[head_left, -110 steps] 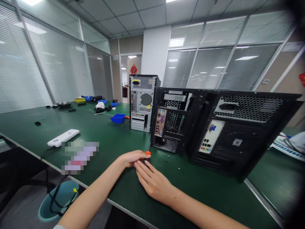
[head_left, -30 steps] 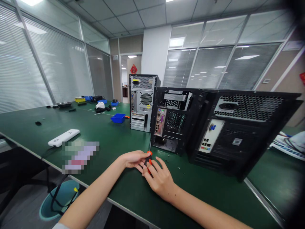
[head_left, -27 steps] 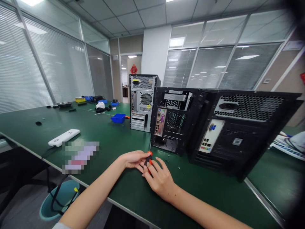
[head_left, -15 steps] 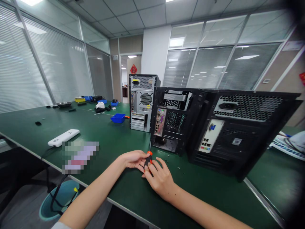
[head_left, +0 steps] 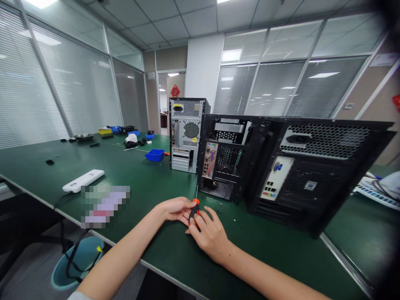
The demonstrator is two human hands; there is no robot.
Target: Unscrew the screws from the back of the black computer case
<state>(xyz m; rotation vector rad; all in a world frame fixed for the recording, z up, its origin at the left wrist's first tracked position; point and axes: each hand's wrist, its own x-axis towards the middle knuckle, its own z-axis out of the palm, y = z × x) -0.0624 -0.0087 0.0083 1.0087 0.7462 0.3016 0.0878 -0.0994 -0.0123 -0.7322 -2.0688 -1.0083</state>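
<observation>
A screwdriver with a black and red handle [head_left: 194,210] is held between both hands, its thin shaft pointing away toward the lower left edge of the middle black computer case [head_left: 229,156]. My left hand [head_left: 178,209] is closed round the handle near its red collar. Fingers of my right hand [head_left: 208,233] grip the handle's near end. Whether the shaft's tip touches the case is too small to tell. Several small screws [head_left: 234,220] lie on the green table right of the hands.
A silver-backed case [head_left: 185,137] stands behind, and another black case [head_left: 300,175] on the right. A blue tray [head_left: 155,155] sits left of them. Nearer are a white power strip [head_left: 83,181] and a blurred-out item [head_left: 104,206]. Below the table edge stands a teal bin [head_left: 76,262].
</observation>
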